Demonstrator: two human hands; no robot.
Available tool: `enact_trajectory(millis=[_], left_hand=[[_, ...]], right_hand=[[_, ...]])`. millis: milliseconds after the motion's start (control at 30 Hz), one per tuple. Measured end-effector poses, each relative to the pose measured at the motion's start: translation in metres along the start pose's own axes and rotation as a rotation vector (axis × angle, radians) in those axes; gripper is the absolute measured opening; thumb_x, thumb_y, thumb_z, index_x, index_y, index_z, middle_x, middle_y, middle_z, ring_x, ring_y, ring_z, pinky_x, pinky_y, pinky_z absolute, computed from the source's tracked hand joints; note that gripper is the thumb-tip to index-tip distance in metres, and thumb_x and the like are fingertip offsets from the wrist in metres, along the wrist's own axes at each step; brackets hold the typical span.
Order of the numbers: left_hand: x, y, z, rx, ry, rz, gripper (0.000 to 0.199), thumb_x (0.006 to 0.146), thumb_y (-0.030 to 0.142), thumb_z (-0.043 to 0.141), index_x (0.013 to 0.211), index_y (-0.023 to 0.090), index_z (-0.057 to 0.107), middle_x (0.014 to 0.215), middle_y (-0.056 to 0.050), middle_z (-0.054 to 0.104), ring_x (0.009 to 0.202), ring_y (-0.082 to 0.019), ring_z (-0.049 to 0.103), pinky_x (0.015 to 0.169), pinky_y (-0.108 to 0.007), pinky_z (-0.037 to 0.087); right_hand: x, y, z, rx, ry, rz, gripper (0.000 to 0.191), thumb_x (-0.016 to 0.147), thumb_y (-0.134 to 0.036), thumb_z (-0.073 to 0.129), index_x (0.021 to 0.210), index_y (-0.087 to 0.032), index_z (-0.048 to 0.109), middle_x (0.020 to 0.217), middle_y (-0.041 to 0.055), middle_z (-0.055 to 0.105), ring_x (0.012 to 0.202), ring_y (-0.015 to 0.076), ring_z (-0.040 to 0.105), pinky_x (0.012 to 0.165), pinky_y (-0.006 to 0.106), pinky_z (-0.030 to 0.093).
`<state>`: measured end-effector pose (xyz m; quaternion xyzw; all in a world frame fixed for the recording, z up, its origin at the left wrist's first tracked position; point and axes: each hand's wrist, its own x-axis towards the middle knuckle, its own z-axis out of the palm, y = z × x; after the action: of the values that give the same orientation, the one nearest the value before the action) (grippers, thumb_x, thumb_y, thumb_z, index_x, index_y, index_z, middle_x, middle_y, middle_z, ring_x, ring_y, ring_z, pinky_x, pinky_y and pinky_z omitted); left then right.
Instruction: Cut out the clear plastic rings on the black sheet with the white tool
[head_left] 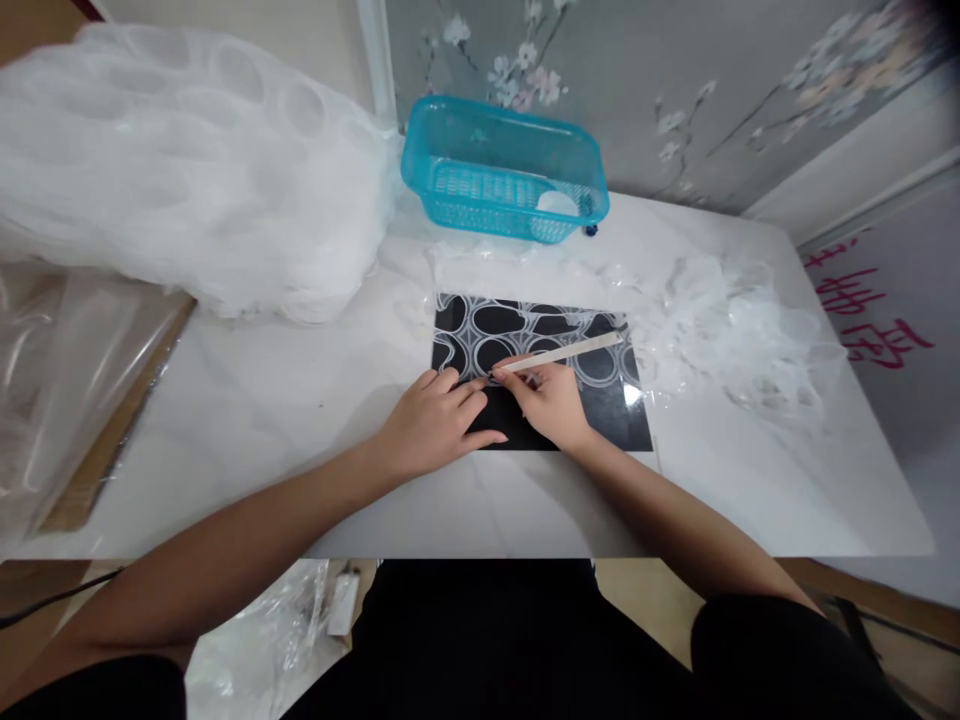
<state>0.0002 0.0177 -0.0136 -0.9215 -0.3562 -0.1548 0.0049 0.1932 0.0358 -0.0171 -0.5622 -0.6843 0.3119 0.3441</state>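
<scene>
A black mat [615, 415] lies on the white table [262, 420], with a clear plastic sheet of oval cut-outs [510, 325] spread over its far half. My left hand [435, 420] presses flat on the sheet at the mat's left part. My right hand [551, 400] grips a thin pale stick-like tool [566, 353], its tip touching the sheet near my left fingertips. The two hands almost touch.
A turquoise plastic basket [506, 165] stands at the table's far edge with a white piece inside. A large heap of white plastic sheeting [187, 170] fills the far left. Loose clear plastic scraps [750, 330] lie to the right. A plastic-wrapped board [82, 380] rests at the left.
</scene>
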Motion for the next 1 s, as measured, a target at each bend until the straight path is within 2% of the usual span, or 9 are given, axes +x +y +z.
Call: enact_trajectory(millis=[300,467,567,667,767,1000], left_hand=[[0.0,0.0,0.0,-0.045,0.002,-0.002,0.041,0.089,0.051,0.051,0.1,0.014,0.065,0.115,-0.012,0.065,0.09,-0.023,0.052,0.076,-0.037,0.04],[0.001,0.0,0.001,-0.042,0.013,-0.005,0.044,0.089,0.053,0.048,0.101,0.014,0.065,0.114,-0.01,0.066,0.088,-0.023,0.051,0.075,-0.036,0.04],[0.002,-0.001,0.001,-0.056,0.007,-0.016,0.048,0.088,0.055,0.048,0.105,0.013,0.064,0.112,-0.008,0.067,0.088,-0.023,0.05,0.076,-0.036,0.041],[0.002,-0.002,0.001,-0.091,-0.014,-0.03,0.051,0.086,0.058,0.051,0.107,0.012,0.063,0.111,-0.009,0.066,0.089,-0.023,0.049,0.078,-0.036,0.041],[0.001,-0.003,0.001,-0.111,-0.013,-0.042,0.05,0.085,0.057,0.051,0.106,0.013,0.063,0.109,-0.009,0.067,0.089,-0.023,0.049,0.078,-0.036,0.042],[0.002,-0.003,0.003,-0.076,0.008,-0.013,0.052,0.087,0.056,0.049,0.111,0.013,0.063,0.115,-0.009,0.066,0.091,-0.025,0.049,0.078,-0.038,0.041]], right_hand=[[0.0,-0.002,0.001,-0.035,0.027,-0.023,0.019,0.086,-0.031,0.058,0.084,-0.018,0.072,0.081,0.0039,0.074,0.059,0.0147,0.063,0.057,0.026,0.048],[-0.003,-0.003,0.002,-0.16,0.02,-0.094,0.019,0.088,-0.03,0.055,0.087,-0.019,0.071,0.083,0.0037,0.074,0.061,0.0153,0.064,0.059,0.026,0.049],[-0.009,0.003,0.005,-0.27,-0.005,-0.197,0.023,0.092,-0.027,0.049,0.097,-0.02,0.069,0.1,0.0061,0.073,0.079,0.0186,0.069,0.07,0.029,0.052],[-0.013,0.009,0.007,-0.388,-0.069,-0.314,0.026,0.092,-0.02,0.045,0.107,-0.021,0.066,0.12,0.0066,0.067,0.098,0.0202,0.068,0.079,0.029,0.052],[-0.013,0.009,0.008,-0.391,-0.071,-0.289,0.026,0.093,-0.022,0.044,0.106,-0.022,0.066,0.115,0.0055,0.069,0.096,0.0194,0.068,0.079,0.029,0.053],[-0.006,0.001,0.003,-0.169,-0.003,-0.179,0.022,0.092,-0.028,0.049,0.098,-0.018,0.068,0.103,0.0071,0.073,0.093,0.0202,0.069,0.083,0.03,0.052]])
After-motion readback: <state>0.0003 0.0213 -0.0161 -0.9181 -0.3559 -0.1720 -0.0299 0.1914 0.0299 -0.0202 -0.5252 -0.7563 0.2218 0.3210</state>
